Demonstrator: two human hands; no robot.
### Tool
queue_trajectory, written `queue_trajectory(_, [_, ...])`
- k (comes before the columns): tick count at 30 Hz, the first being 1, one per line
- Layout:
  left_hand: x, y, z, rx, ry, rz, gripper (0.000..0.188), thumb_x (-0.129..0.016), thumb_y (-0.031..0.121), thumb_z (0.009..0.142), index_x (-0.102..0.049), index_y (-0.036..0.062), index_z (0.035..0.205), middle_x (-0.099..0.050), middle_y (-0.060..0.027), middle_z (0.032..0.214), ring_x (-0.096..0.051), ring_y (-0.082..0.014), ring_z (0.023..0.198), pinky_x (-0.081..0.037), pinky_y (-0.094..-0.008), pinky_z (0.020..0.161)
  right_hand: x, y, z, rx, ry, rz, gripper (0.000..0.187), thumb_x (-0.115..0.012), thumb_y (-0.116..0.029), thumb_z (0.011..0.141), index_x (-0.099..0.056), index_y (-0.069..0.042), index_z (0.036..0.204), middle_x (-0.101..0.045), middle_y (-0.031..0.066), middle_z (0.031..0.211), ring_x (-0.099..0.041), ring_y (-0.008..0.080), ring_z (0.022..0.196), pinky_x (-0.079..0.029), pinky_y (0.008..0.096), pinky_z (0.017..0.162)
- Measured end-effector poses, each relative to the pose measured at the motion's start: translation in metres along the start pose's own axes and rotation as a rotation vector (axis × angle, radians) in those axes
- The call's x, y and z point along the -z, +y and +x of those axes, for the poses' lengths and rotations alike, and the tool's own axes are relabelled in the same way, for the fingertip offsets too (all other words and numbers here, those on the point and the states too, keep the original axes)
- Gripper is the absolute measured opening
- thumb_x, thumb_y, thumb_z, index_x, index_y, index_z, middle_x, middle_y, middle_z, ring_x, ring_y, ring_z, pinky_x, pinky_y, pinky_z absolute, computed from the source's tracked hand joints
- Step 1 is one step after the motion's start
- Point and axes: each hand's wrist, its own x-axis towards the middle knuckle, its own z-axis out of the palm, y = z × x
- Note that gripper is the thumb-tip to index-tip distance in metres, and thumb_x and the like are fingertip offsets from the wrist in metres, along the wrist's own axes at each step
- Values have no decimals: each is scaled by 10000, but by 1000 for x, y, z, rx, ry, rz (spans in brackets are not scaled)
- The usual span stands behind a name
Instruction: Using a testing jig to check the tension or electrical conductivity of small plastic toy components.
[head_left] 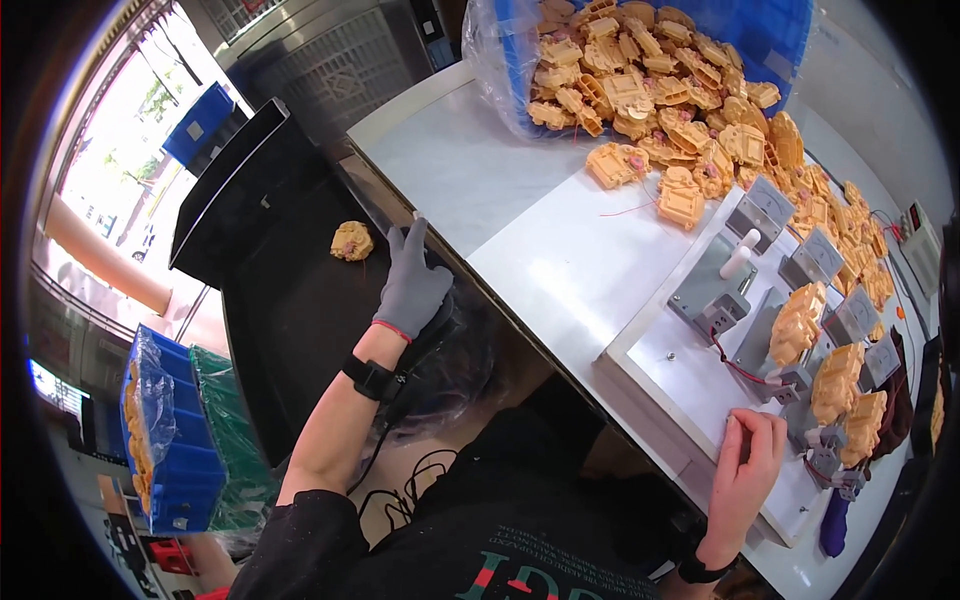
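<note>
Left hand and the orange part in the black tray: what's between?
In the head view, bare black tray shows between the left hand and the orange part.

The parts (681, 199) are pale orange, tray (300, 300) black, bin (775, 45) blue.

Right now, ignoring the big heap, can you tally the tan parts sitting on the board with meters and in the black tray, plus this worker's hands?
Tan parts on board: 3
Tan part in black tray: 1
Gloved left hand: 1
Bare right hand: 1
Total: 6
</note>
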Motion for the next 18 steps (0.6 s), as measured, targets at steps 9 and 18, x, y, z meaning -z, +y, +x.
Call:
queue_trajectory(9, [2, 12, -7, -42, -54, -40, 674, -586, 121, 808, -352, 11, 1429, -329, -237, 1433, -402, -445, 1296, -395, -442, 1062, 1, 5, 0, 35, -11, 34, 79, -578, -47, 932, -609, 1, 987, -521, 117, 954, -535, 261, 856, -445, 343, 731])
queue_trajectory(18, [25, 86, -35, -559, 87, 183, 541, -686, 207, 842, -518, 31, 1326, -472, -230, 1396, -382, -420, 1342, -353, -465, 1092, 0, 2, 7, 17, 21, 40, 70, -639, -37, 864, -640, -5, 926, -569, 152, 905, -564, 330, 865, -456, 388, 781])
